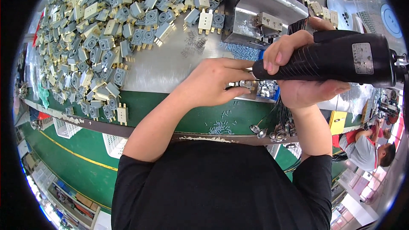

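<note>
My right hand (304, 94) is wrapped round a black electric screwdriver (328, 55), which lies across the view with its narrow end pointing left. That narrow end meets the fingers of my left hand (208, 81). Between my left thumb and fingers shows a small shiny metal part (241, 84); the fingers cover much of it, so its kind is hidden. Just beyond my left fingers, loose small screws (240, 51) lie on the metal plate (149, 72). A blue bin (267, 96) of small metal pieces sits under my right wrist.
A large heap of grey and cream plug-like parts with brass prongs (102, 38) fills the left. A metal fixture (268, 4) stands at the back. More screws (220, 127) and cables with round metal ends (279, 134) lie near the bench edge. Another person (364, 151) is at far right.
</note>
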Demonstrator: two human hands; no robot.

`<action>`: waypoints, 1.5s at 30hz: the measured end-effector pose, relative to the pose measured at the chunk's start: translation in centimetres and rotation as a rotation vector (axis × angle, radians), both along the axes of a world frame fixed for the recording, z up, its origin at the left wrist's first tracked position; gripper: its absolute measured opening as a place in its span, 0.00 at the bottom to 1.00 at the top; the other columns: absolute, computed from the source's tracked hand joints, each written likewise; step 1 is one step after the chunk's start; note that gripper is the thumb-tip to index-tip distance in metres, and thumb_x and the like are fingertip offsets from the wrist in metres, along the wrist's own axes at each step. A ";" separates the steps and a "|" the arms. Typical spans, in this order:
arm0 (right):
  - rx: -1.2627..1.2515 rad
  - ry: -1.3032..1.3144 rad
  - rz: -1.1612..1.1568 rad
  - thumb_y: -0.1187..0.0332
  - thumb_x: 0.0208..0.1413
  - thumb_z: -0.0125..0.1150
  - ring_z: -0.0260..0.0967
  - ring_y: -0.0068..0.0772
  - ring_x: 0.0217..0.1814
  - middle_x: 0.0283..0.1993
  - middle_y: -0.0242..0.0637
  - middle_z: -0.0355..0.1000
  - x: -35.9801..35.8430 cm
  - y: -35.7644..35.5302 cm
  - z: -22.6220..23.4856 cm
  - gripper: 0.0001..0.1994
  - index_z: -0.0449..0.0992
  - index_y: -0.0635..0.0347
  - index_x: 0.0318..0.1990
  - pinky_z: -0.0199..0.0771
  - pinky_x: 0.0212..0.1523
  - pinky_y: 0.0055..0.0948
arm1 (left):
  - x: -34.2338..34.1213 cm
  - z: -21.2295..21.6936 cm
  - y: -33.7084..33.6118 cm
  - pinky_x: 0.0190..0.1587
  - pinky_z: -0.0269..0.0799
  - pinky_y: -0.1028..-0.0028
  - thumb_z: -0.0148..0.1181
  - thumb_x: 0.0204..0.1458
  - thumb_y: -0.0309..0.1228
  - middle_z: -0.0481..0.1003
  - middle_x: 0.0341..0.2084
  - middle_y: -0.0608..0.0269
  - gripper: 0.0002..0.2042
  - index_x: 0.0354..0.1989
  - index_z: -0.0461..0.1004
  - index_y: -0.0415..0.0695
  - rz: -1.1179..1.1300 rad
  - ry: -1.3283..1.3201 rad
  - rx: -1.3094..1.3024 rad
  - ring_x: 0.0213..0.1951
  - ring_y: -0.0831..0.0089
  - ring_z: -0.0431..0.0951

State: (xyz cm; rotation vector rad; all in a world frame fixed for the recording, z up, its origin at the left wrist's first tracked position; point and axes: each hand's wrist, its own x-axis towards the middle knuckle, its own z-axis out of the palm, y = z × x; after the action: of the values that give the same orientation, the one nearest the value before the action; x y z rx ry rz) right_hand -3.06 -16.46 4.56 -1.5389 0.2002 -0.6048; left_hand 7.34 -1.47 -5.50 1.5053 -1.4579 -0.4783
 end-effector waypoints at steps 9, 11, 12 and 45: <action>0.014 -0.300 0.192 0.12 0.46 0.44 0.67 0.33 0.26 0.31 0.36 0.67 -0.2 -2.9 -0.4 0.61 0.53 0.58 0.73 0.74 0.31 0.36 | -0.1 0.6 0.0 0.54 0.81 0.62 0.74 0.47 0.31 0.79 0.58 0.53 0.17 0.48 0.86 0.46 -0.006 0.066 0.021 0.54 0.53 0.83; 0.047 -0.340 0.207 0.13 0.48 0.44 0.67 0.31 0.26 0.32 0.36 0.67 -0.3 -3.1 -0.1 0.60 0.54 0.58 0.74 0.73 0.30 0.36 | -0.1 0.3 0.0 0.53 0.81 0.62 0.74 0.47 0.29 0.80 0.56 0.54 0.17 0.48 0.86 0.46 -0.012 0.087 0.025 0.52 0.54 0.84; 0.046 -0.335 0.208 0.13 0.48 0.44 0.67 0.31 0.26 0.32 0.36 0.67 -0.5 -3.2 0.0 0.60 0.54 0.58 0.74 0.73 0.30 0.36 | -0.1 0.3 0.0 0.53 0.81 0.62 0.74 0.47 0.29 0.80 0.56 0.54 0.17 0.48 0.86 0.46 -0.012 0.092 0.023 0.52 0.54 0.84; 0.039 -0.274 0.178 0.13 0.47 0.46 0.69 0.33 0.26 0.30 0.37 0.67 -2.8 -0.6 -1.2 0.61 0.49 0.54 0.76 0.73 0.32 0.38 | -0.3 -0.5 0.0 0.49 0.82 0.62 0.74 0.47 0.28 0.82 0.50 0.58 0.15 0.45 0.85 0.43 0.002 0.077 -0.043 0.47 0.56 0.85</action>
State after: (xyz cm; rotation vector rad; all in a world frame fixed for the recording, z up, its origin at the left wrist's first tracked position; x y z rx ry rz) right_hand -5.83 -17.06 3.34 -1.4019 -0.1316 -0.6581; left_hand 7.09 -1.49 -6.05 1.4390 -1.3984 -0.4954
